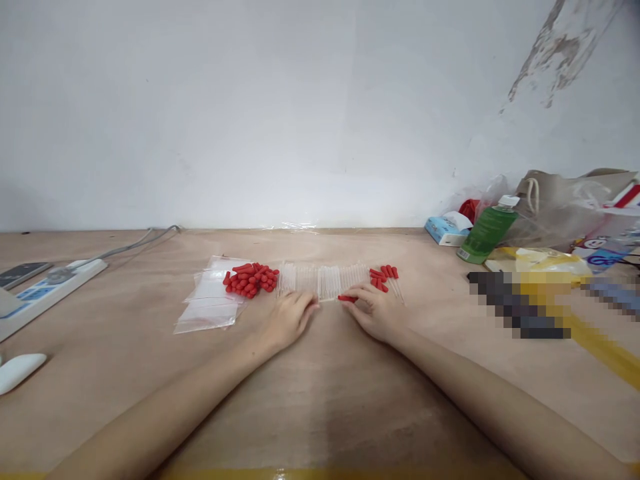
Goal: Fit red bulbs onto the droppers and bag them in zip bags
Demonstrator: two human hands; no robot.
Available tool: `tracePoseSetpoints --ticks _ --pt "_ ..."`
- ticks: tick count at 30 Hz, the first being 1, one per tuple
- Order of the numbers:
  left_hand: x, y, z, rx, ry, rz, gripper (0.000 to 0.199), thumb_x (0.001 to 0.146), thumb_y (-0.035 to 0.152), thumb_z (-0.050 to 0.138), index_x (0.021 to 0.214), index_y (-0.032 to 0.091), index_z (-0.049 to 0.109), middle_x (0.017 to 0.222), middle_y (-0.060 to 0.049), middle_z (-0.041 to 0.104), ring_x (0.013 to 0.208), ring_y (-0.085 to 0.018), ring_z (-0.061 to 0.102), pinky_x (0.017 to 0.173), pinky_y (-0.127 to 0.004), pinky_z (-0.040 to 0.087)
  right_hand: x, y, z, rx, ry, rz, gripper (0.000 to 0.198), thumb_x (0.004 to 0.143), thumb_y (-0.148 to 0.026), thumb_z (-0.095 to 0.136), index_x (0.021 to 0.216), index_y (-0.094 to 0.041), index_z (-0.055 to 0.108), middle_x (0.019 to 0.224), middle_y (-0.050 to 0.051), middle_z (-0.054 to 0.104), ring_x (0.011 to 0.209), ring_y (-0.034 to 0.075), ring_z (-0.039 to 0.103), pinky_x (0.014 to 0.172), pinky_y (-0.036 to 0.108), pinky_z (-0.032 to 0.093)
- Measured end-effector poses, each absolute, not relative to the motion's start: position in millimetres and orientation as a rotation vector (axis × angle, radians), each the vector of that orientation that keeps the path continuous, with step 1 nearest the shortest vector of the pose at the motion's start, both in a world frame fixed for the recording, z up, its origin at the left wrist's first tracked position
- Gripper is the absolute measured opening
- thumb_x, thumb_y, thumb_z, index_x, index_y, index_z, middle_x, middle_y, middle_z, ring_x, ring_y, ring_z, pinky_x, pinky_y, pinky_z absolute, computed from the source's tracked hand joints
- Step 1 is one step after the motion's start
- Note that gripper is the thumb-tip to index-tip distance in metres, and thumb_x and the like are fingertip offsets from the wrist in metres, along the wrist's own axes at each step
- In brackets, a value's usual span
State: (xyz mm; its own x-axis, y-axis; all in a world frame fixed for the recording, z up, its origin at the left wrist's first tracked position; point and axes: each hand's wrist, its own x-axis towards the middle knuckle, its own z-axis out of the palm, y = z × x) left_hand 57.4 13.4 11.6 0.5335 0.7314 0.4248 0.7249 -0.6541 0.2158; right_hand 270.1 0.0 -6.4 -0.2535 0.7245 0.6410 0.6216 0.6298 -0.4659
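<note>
Between the right fingers (pixel 360 291) — one red cap (pixel 344 299), end leftward.

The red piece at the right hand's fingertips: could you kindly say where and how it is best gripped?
Probably pinch the red piece across its long sides, the right hand coming from the right: it looks slim and lies roughly left to right, one end pointing toward the left hand.

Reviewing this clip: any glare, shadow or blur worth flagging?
Head view: soft shadow darkens the table between the forearms; a small glint shows on the yellow strip at the bottom edge; pixelation covers a patch at right; the clear sticks blend together, so whether the left hand grips one is unclear.
</note>
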Motion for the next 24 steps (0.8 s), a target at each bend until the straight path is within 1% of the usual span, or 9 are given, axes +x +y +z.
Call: tracePoseSetpoints --ticks 2,6,11,16,20,24 --pt "46 4 -1 2.809 1.153 0.899 0.015 0.089 0.026 0.038 0.085 0.018 0.052 0.080 -0.003 0.062 0.075 -0.017 0.056 0.072 -0.030 0.042 262 -6 -5 -1.034 -2.012 0.156 0.014 0.080 -0.021 0.053 0.088 -0.020 0.063 0.084 0.003 0.063 0.076 0.014 0.057 0.070 0.025 0.046" --pt "39 1 -15 2.832 1.101 1.077 0.013 0.088 0.023 0.042 0.086 0.018 0.054 0.079 -0.002 0.064 0.073 -0.016 0.056 0.073 -0.030 0.042 255 -10 -9 -0.959 -2.097 0.187 0.016 0.081 -0.021 0.051 0.092 -0.019 0.062 0.080 0.004 0.062 0.072 0.013 0.056 0.066 0.025 0.046" --pt "41 4 -14 2.835 1.133 1.023 0.016 0.088 0.024 0.041 0.086 0.018 0.055 0.079 -0.003 0.064 0.073 -0.016 0.056 0.074 -0.031 0.041 257 -9 -11 -0.912 -2.078 0.212 0.016 0.082 -0.022 0.049 0.091 -0.018 0.061 0.079 0.005 0.061 0.073 0.015 0.056 0.066 0.028 0.046" --pt "40 4 -15 2.858 1.113 0.998 0.017 0.089 0.024 0.040 0.087 0.018 0.056 0.081 -0.003 0.065 0.074 -0.015 0.057 0.075 -0.031 0.039 257 -9 -13 -0.847 -2.084 0.257 0.017 0.083 -0.022 0.047 0.093 -0.020 0.061 0.082 0.005 0.061 0.073 0.014 0.056 0.067 0.028 0.046" --pt "39 5 -17 2.850 1.030 1.018 0.018 0.089 0.019 0.038 0.082 0.018 0.055 0.082 -0.002 0.065 0.074 -0.013 0.057 0.076 -0.030 0.036 258 -6 -19 -0.819 -2.079 0.308 0.017 0.083 -0.023 0.048 0.094 -0.019 0.060 0.083 0.005 0.062 0.075 0.014 0.056 0.068 0.028 0.046" --pt "39 6 -18 2.831 0.937 1.017 0.020 0.089 0.016 0.038 0.077 0.018 0.054 0.076 -0.001 0.063 0.072 -0.012 0.056 0.074 -0.028 0.036 259 -3 -25 -0.805 -2.075 0.371 0.016 0.085 -0.026 0.048 0.089 -0.020 0.061 0.080 0.003 0.064 0.074 0.013 0.057 0.068 0.027 0.046"
